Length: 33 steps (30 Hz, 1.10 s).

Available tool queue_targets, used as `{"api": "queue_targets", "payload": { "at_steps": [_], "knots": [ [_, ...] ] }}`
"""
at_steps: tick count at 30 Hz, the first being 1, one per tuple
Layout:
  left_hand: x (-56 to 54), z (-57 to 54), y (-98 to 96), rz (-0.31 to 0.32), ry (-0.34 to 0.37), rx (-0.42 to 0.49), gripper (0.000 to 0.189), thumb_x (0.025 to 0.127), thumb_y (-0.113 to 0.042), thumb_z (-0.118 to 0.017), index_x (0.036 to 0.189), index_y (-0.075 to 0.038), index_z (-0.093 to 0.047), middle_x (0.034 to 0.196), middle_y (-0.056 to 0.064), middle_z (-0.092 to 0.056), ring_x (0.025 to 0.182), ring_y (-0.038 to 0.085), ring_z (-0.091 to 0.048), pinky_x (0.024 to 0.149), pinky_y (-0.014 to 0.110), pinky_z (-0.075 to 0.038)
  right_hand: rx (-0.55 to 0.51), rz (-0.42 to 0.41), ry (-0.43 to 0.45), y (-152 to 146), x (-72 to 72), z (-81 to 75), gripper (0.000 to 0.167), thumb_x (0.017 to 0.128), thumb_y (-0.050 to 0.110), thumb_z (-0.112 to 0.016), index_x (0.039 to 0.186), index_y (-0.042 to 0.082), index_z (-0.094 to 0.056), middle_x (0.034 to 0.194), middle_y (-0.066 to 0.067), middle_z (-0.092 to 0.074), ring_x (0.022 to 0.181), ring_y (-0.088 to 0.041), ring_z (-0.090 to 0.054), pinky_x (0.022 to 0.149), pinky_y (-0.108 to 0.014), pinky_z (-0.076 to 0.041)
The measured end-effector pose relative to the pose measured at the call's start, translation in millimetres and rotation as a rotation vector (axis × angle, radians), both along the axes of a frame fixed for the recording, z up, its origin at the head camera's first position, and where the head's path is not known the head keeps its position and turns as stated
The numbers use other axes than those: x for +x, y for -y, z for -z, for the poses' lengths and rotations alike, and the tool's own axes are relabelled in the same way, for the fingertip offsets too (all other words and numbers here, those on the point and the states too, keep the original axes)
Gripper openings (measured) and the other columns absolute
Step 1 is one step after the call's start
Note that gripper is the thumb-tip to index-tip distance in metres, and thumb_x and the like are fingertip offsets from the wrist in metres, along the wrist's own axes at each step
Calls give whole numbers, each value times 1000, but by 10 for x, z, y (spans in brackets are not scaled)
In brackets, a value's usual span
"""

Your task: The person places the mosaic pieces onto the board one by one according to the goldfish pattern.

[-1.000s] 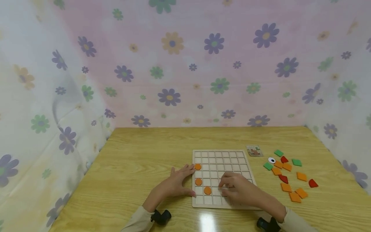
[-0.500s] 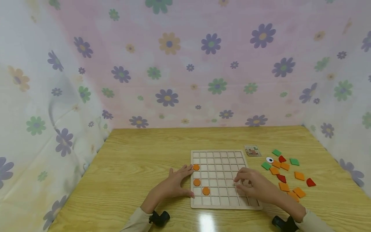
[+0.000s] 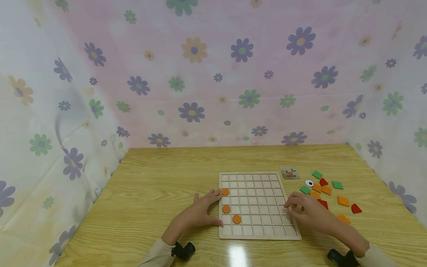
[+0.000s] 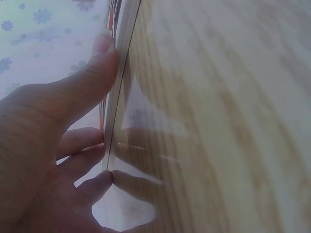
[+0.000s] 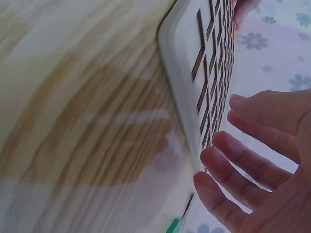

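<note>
A wooden grid board (image 3: pixel 257 200) lies on the table with three orange discs in its left part: the upper disc (image 3: pixel 225 192), the middle disc (image 3: pixel 226 209) and the lower disc (image 3: pixel 236 219). My left hand (image 3: pixel 200 212) rests at the board's left edge, thumb and fingers spread; the left wrist view shows its thumb (image 4: pixel 99 63) against the rim. Over the board's right edge hovers my right hand (image 3: pixel 308 211). Its fingers (image 5: pixel 238 170) are loosely bent, and nothing shows between them and the thumb.
Right of the board lie scattered orange tiles (image 3: pixel 343 201), green tiles (image 3: pixel 337 185), red wedges (image 3: pixel 356 208) and a white eye disc (image 3: pixel 309 183). A small patterned card (image 3: pixel 289 172) sits behind the board's right corner. Flowered cloth (image 3: pixel 213 85) surrounds the wooden table (image 3: pixel 166 178).
My right hand has moved rightward from over the board's middle to its right edge, now covering some orange tiles. The left hand stays at the left edge. The discs keep their places.
</note>
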<state>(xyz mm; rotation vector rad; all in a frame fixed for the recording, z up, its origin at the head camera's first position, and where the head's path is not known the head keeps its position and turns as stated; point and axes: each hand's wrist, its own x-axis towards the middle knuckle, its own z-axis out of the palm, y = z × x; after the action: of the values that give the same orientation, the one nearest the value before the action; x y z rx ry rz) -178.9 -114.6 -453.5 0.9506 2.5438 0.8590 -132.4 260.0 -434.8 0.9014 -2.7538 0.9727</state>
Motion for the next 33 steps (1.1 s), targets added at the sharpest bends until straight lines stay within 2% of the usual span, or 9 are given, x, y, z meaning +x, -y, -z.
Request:
{"api": "queue_targets", "payload": {
  "at_steps": [4, 9, 16, 19, 26, 33],
  "knots": [
    [4, -7, 3, 4, 9, 1, 88, 76, -43, -76, 146, -7, -37, 155, 6, -22, 143, 26, -14, 104, 68, 3, 17, 9, -20, -131, 18, 12, 10, 85, 6, -70, 90, 14, -67, 90, 3, -59, 75, 1, -53, 53, -23, -47],
    [12, -28, 1, 4, 14, -2, 87, 77, -41, -76, 146, -6, -37, 155, 6, -22, 143, 27, -14, 104, 68, 3, 63, 59, 17, -317, 39, 21, 8, 85, 9, -70, 92, 13, -68, 89, 5, -59, 75, 2, -52, 53, -22, -45],
    [12, -30, 1, 4, 18, 0, 87, 77, -41, -76, 146, -6, -36, 155, 6, -22, 143, 27, -13, 104, 68, 3, 25, 108, -116, -584, 117, 72, 19, 76, -2, -75, 88, 10, -68, 80, 12, -53, 64, 2, -43, 46, -20, -38],
    [6, -14, 2, 3, 14, -3, 87, 76, -43, -75, 146, -7, -36, 155, 5, -22, 143, 27, -13, 104, 68, 3, 36, 148, -130, -678, 153, 61, 19, 74, -1, -76, 86, 12, -68, 77, 16, -52, 64, 2, -44, 45, -20, -38],
    [-5, 18, 7, 1, -3, -15, 89, 75, -46, -75, 146, -8, -37, 155, 4, -22, 143, 26, -14, 105, 68, 2, 80, 256, -77, -941, 214, 87, 15, 77, 3, -75, 87, 12, -69, 84, 5, -59, 67, 5, -48, 46, -22, -42],
    [-7, 13, 8, 3, -7, -19, 88, 76, -46, -75, 146, -8, -37, 155, 4, -22, 143, 26, -14, 105, 68, 2, 161, 369, -73, -1197, 260, 127, 14, 74, 4, -77, 84, 10, -70, 79, 10, -59, 65, 6, -49, 52, -22, -46]
  ]
}}
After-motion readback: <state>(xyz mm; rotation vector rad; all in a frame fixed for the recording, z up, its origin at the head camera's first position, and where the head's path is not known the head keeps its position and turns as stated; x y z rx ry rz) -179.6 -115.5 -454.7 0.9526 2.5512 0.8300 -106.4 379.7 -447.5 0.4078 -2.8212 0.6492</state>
